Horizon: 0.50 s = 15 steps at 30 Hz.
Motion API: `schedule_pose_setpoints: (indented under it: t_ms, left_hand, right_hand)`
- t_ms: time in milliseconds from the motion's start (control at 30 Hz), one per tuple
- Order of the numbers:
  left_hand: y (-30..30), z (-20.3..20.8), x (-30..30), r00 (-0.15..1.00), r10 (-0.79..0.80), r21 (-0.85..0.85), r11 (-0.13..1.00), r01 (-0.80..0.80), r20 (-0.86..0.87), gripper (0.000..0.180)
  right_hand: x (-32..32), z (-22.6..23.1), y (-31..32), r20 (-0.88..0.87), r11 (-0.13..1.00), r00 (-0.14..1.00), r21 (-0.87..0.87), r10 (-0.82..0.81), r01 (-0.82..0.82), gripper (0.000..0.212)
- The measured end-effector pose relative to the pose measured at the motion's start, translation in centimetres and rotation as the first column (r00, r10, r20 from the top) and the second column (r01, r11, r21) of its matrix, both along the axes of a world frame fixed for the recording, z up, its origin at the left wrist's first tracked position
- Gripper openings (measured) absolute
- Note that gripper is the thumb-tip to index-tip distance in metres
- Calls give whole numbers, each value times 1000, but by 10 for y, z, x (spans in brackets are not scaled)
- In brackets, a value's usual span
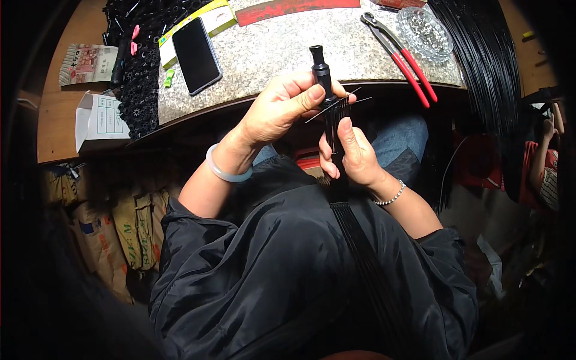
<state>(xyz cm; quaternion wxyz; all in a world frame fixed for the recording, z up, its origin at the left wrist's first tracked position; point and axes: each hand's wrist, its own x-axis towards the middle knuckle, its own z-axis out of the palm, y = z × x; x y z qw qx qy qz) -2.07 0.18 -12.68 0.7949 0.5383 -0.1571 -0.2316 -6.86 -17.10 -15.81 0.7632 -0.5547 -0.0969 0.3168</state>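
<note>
My left hand [282, 105] is closed around a black tubular piece [323, 75], thumb pressed on its side. The piece stands upright, with its narrow collared end toward the table. Below it, a bundle of thin black rods [334, 129] runs down between my hands, and a few fine rods stick out sideways at the joint. My right hand [358, 157] grips this bundle, its thumb laid along the rods. More long black rods [360, 240] trail over the dark apron on my lap. How the rods join the tube is hidden by my fingers.
On the speckled tabletop [264, 54] lie a phone [197, 55], red-handled pliers [402, 60] and a glass ashtray [424, 34]. Small black parts [141, 66] are heaped at left beside an open white box [101, 124]. Long black rods [486, 60] hang over the right edge. Another person's arm [543, 144] shows at far right.
</note>
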Motion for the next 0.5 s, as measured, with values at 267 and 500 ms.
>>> schedule_pose_setpoints:
  t_ms: [267,500]
  left_hand:
    - [4,2,2,996,-20,124,992,10,83,38]
    - [-1,5,-11,981,-10,52,999,0,193,59]
  right_hand:
    - [1,1,-1,-16,1000,1000,5,-10,10,67]
    - [2,-4,-2,9,998,1000,50,-26,25,66]
